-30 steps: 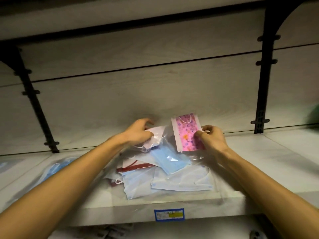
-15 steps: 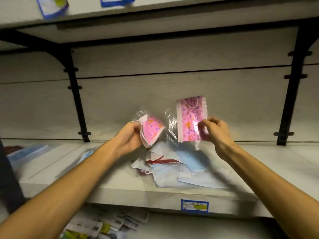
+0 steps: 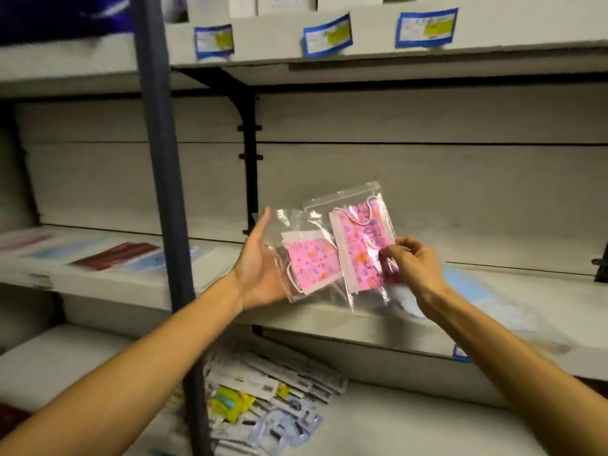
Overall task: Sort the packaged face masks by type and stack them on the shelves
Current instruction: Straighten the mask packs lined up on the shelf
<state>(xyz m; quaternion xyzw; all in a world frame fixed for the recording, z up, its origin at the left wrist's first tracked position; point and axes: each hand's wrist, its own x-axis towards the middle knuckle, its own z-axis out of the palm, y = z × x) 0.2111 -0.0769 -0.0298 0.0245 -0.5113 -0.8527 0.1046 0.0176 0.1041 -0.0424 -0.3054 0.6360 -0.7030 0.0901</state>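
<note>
Two clear bags with pink patterned face masks are held up in front of the middle shelf. The smaller pink mask pack lies against the fingers of my left hand, palm turned up and thumb straight. The larger pink mask pack stands upright just to its right and overlaps it a little. My right hand pinches that pack at its lower right edge between thumb and fingertips.
A dark upright post stands left of my left arm. Red and blue mask packs lie on the left shelf, pale blue mask packs behind my right hand. Small packaged goods cover the lower shelf. Price labels line the upper shelf.
Both hands lifted their pink packs off the mixed pile and carried them left, closer together. My left hand went from gripping its pack to lying flat under it.
</note>
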